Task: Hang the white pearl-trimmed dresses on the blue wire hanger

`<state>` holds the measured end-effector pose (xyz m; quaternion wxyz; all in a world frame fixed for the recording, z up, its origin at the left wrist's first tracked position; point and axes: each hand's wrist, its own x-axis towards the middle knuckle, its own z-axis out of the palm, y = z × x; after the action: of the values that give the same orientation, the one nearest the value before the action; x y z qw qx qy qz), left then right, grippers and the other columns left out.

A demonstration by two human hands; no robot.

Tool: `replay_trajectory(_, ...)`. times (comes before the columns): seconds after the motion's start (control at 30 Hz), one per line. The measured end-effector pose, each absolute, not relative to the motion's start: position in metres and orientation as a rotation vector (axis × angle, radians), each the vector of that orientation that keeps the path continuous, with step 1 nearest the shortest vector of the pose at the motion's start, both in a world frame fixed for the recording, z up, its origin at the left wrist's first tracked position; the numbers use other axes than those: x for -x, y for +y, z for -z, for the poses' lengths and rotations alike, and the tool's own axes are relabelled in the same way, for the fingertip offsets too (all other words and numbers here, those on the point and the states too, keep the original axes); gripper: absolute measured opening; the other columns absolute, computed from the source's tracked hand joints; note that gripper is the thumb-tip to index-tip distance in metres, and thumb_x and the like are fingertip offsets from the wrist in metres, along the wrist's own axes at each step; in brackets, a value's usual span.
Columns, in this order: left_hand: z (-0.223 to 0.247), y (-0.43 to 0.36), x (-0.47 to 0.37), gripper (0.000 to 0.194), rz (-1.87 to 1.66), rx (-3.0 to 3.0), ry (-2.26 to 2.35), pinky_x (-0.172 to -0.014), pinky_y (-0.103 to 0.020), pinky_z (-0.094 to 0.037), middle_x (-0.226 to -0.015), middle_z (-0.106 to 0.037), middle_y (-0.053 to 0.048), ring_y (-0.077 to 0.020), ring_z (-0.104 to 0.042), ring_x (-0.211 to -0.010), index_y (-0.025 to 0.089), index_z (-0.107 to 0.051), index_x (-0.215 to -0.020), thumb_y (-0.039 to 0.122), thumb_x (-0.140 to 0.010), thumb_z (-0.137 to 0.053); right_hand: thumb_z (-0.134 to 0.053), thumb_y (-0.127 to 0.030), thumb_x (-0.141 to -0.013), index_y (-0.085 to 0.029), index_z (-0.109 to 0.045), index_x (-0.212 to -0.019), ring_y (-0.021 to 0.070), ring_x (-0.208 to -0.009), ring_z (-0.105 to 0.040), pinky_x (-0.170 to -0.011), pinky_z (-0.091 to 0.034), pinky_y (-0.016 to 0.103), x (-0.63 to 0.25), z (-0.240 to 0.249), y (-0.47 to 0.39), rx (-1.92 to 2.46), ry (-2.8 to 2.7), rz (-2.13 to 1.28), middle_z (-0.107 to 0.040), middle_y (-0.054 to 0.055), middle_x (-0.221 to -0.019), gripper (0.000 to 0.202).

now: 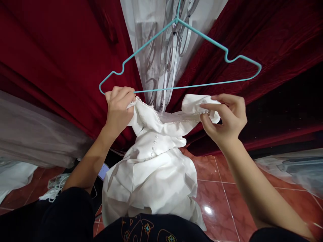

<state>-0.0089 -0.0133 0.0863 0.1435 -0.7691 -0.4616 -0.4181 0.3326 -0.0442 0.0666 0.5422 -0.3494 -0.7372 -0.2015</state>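
"Which way does the white dress (148,161) point?"

"Neckline (163,123) away, just below the hanger (191,86); skirt (151,183) toward the person (151,228), long axis straight ahead."

"Held how?"

"Left hand (119,104) pinching one neckline end, right hand (225,117) pinching the other."

No words or numbers can be read. A lit, pale lavender screen (103,171) at lower left, partly hidden, is too small to make out. At the bottom edge, a dark shirt (186,229) carries a print (147,229) of orange outlines, including a triangle, and small blue and yellow shapes, cut off by the frame.
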Motion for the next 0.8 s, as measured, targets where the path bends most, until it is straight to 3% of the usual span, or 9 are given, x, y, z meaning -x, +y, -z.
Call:
replay_trajectory(0.1,-0.087,-0.013,0.011,0.023,1.189,2.241,-1.289,-0.093,-0.043,-0.036,-0.105,-0.077,-0.001,-0.0246,-0.063,-0.102,0.020,-0.050,-0.079,-0.002,-0.083,-0.057,-0.065,-0.018,-0.093,-0.028,-0.072,-0.127,0.0303,-0.126,-0.071,-0.111,-0.058,0.055,-0.317,-0.087,-0.034,0.729,-1.756,0.421,-0.074,0.009,-0.127,0.037)
replay_trajectory(0.17,-0.088,-0.013,0.014,0.023,1.182,2.255,-1.262,-0.093,-0.044,-0.038,-0.109,-0.078,-0.002,-0.0247,-0.065,-0.103,0.020,-0.050,-0.079,-0.002,-0.082,-0.058,-0.058,-0.019,-0.098,-0.031,-0.069,-0.131,0.0283,-0.127,-0.071,-0.119,-0.052,0.058,-0.310,-0.096,-0.022,0.811,-1.803,0.310,-0.076,0.006,-0.126,0.037)
replay_trajectory(0.3,-0.089,-0.016,0.022,0.022,1.249,2.342,-1.172,-0.100,-0.047,-0.049,-0.123,-0.078,-0.003,-0.0258,-0.070,-0.112,0.020,-0.050,-0.079,0.005,-0.090,-0.061,-0.056,-0.019,-0.096,-0.030,-0.072,-0.118,0.0244,-0.100,-0.072,-0.100,-0.057,0.050,-0.302,-0.093,-0.004,1.053,-1.776,0.195,-0.079,0.003,-0.111,0.030)
replay_trajectory(0.4,-0.085,-0.025,0.032,0.026,1.467,2.399,-0.995,-0.097,-0.043,-0.061,-0.137,-0.072,-0.005,-0.0253,-0.073,-0.121,0.021,-0.051,-0.079,0.015,-0.094,-0.072,-0.058,-0.019,-0.092,-0.026,-0.074,-0.110,0.0231,-0.094,-0.068,-0.094,-0.054,0.045,-0.301,-0.087,0.000,1.057,-1.700,0.195,-0.079,0.004,-0.105,0.026)
replay_trajectory(0.53,-0.076,-0.049,0.047,0.029,1.519,2.253,-0.640,-0.089,-0.040,-0.066,-0.105,-0.075,-0.003,-0.0257,-0.076,-0.116,0.023,-0.054,-0.078,0.019,-0.089,-0.081,-0.057,-0.017,-0.087,-0.024,-0.077,-0.109,0.0212,-0.091,-0.069,-0.090,-0.052,0.041,-0.302,-0.088,0.002,1.017,-1.656,0.113,-0.079,0.004,-0.104,0.030)
replay_trajectory(0.67,-0.076,-0.070,0.065,0.037,1.430,2.493,-0.853,-0.079,-0.037,-0.060,-0.073,-0.067,0.000,-0.0197,-0.073,-0.082,0.022,-0.052,-0.067,0.026,-0.093,-0.079,-0.059,-0.018,-0.082,-0.022,-0.077,-0.102,0.0211,-0.088,-0.072,-0.095,-0.051,0.044,-0.300,-0.092,0.003,1.043,-1.617,0.143,-0.080,0.003,-0.100,0.027)
replay_trajectory(0.73,-0.079,-0.072,0.079,0.041,1.177,2.757,-1.167,-0.086,-0.040,-0.057,-0.068,-0.065,0.000,-0.0179,-0.067,-0.073,0.021,-0.054,-0.064,0.035,-0.095,-0.077,-0.059,-0.020,-0.082,-0.022,-0.076,-0.101,0.0221,-0.089,-0.073,-0.095,-0.051,0.044,-0.300,-0.092,0.004,1.040,-1.608,0.131,-0.081,0.003,-0.101,0.025)
replay_trajectory(0.8,-0.083,-0.065,0.096,0.037,0.807,2.808,-1.382,-0.108,-0.050,-0.050,-0.073,-0.069,-0.001,-0.0200,-0.068,-0.079,0.021,-0.062,-0.065,0.041,-0.092,-0.076,-0.059,-0.021,-0.083,-0.022,-0.075,-0.102,0.0232,-0.090,-0.073,-0.095,-0.052,0.045,-0.301,-0.091,0.005,1.026,-1.610,0.136,-0.081,0.003,-0.101,0.025)
